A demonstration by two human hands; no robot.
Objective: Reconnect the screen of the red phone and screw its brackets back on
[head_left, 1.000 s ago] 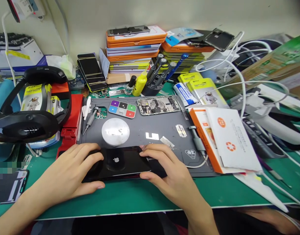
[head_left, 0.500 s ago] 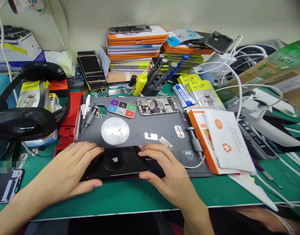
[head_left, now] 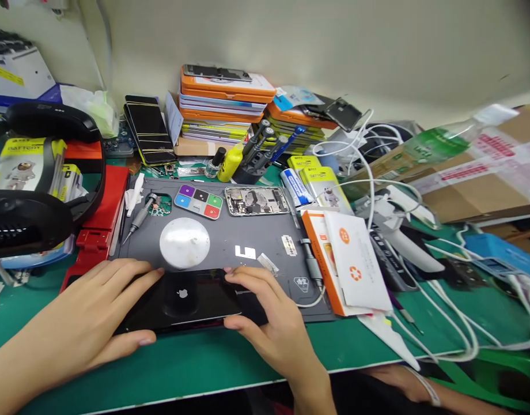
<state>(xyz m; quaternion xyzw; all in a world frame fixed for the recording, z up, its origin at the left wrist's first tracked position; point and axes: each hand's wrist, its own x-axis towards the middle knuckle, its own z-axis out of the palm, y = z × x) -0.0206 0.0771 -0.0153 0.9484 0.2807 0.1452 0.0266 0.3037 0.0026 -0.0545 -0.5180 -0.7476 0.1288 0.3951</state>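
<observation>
A glossy black smartphone (head_left: 204,302) with a small white Apple logo on its upward face lies at the near edge of the grey work mat. My left hand (head_left: 105,308) grips its left end, fingers along the far edge and thumb by the near edge. At the other end, my right hand (head_left: 269,314) holds it between thumb and fingertips. Just beyond the phone are a round pale disc (head_left: 184,242) and a white bracket-shaped piece (head_left: 245,252). An opened phone body (head_left: 256,201) with exposed insides sits at the mat's far side.
A screwdriver (head_left: 139,218) and a coloured tray (head_left: 198,202) rest on the grey mat (head_left: 230,230). Orange and white boxes (head_left: 355,265) stand right, near white cables. A black headset (head_left: 31,213) is at left. Stacked cases (head_left: 226,104) line the back. Someone's limb (head_left: 398,380) shows lower right.
My view has turned to the right, so the bench appears shifted left and more cables and a cardboard box show. Both hands keep about the same grip on the smartphone.
</observation>
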